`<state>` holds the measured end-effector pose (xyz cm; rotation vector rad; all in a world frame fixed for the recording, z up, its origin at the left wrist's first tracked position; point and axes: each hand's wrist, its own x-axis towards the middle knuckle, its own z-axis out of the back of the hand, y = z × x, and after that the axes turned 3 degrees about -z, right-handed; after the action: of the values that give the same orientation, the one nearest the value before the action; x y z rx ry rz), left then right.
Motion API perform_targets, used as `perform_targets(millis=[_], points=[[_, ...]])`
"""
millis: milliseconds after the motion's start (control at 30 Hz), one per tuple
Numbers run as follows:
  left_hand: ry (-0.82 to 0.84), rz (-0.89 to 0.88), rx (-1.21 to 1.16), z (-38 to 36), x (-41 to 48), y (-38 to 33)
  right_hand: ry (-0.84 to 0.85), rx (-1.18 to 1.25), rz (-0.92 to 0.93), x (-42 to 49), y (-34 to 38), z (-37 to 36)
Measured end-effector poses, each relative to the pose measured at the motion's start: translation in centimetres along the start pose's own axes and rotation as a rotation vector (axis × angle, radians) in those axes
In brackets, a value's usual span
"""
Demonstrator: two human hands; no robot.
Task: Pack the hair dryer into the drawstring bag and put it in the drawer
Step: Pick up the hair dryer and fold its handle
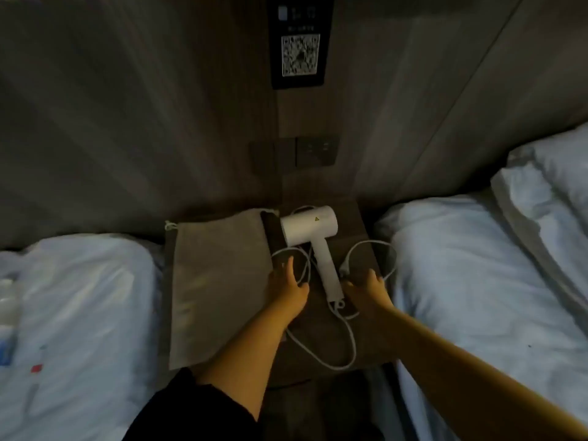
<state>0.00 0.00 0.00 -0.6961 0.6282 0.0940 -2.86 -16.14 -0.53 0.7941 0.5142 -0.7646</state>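
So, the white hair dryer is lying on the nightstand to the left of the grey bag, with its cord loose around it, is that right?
Not quite. The head view shows the hair dryer lying to the right of the bag, not the left. The rest holds: it is on the nightstand, with its cord loose around it.

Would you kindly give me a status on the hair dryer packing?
Left hand open over loose cord. Right hand right of hair dryer, hold unclear. Dryer unpacked, beside flat drawstring bag on nightstand.
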Motion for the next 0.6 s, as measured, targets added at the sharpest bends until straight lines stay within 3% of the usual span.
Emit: perform_targets(millis=[167, 300, 600], points=[[-0.071, -0.132, 0.383, -2.2, 3.9, 3.2, 0.041, -0.121, 0.067, 3.5, 1.8, -2.6], [-0.285, -0.354, 0.543, -3.7, 4.7, 6.1, -0.044, -0.196, 0.127, 5.0, 2.6, -4.0], [-0.613, -0.647, 0.503, -5.4, 5.5, 8.7, -0.199, -0.274, 0.179, 5.1, 2.4, -5.9]])
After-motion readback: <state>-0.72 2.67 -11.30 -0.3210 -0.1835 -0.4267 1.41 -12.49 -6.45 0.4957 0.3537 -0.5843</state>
